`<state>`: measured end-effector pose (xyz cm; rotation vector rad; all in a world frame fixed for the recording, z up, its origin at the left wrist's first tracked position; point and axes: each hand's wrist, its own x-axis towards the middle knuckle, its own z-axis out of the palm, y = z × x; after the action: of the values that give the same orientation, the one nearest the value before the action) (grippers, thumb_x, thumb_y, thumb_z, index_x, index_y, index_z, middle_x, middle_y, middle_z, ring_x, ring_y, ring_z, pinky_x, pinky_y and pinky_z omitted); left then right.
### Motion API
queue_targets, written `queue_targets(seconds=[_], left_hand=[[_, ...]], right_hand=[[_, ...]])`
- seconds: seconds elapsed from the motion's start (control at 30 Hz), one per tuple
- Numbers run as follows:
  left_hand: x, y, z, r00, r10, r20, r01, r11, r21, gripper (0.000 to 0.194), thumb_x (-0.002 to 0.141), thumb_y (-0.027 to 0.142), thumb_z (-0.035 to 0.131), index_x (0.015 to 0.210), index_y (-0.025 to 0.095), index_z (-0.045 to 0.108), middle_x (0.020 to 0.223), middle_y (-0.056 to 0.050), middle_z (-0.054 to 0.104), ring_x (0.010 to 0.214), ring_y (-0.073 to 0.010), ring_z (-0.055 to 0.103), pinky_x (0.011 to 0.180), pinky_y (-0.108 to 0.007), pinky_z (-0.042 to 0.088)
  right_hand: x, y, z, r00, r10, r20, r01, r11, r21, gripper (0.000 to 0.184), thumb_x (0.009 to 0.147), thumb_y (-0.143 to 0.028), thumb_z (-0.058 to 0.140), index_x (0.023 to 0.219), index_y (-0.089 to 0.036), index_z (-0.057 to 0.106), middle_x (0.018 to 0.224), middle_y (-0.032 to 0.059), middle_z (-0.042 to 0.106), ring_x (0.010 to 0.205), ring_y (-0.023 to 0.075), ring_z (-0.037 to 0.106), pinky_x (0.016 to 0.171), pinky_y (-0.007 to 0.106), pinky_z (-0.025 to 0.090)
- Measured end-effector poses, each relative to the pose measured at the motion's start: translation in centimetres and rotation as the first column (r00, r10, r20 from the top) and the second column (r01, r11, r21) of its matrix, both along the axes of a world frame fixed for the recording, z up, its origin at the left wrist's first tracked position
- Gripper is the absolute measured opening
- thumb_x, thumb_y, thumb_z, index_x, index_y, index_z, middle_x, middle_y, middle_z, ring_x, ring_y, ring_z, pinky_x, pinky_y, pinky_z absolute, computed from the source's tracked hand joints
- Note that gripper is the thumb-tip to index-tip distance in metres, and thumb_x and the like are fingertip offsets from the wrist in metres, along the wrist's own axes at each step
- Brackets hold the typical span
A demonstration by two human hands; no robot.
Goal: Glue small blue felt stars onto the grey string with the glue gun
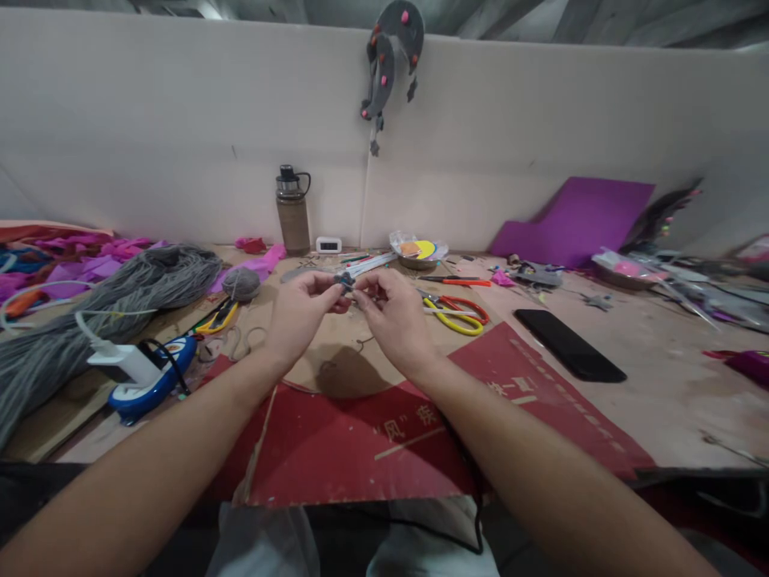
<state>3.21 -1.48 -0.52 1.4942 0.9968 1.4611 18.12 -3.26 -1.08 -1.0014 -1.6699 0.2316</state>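
Note:
Above a round tan cardboard disc (312,365), my left hand (309,308) and my right hand (393,316) meet with their fingertips pinched. Between them is a small dark grey piece (344,280), perhaps felt; its exact shape is largely covered by the fingers. My left thumb and fingers close on its left side, and my right fingers pinch at its right edge. A thin grey yarn strand (363,344) shows below my right hand. Just right of that hand lie scissors with yellow handles (460,323) and others with red handles (474,304).
A red printed board (354,449) lies under the disc. Left are grey yarn (144,284), a yarn ball (241,284) and a blue power strip (153,385). A bottle (293,216) stands behind; a black phone (568,344) and grey star (597,302) lie right.

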Motion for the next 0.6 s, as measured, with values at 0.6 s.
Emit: queue_targets(seconds=[0.6], left_hand=[[0.55, -0.34, -0.46, 0.992, -0.128, -0.021, 0.127, 0.991, -0.045, 0.022, 0.072, 0.031, 0.075, 0.083, 0.013, 0.068, 0.072, -0.002, 0.069, 0.061, -0.0131, 0.067, 0.064, -0.028, 0.058]], right_hand=[[0.63, 0.29, 0.44, 0.974, -0.136, 0.182, 0.125, 0.989, 0.075, 0.012, 0.091, -0.020, 0.056, 0.080, -0.019, 0.058, 0.083, 0.0040, 0.059, 0.077, 0.0166, 0.051, 0.071, 0.030, 0.038]])
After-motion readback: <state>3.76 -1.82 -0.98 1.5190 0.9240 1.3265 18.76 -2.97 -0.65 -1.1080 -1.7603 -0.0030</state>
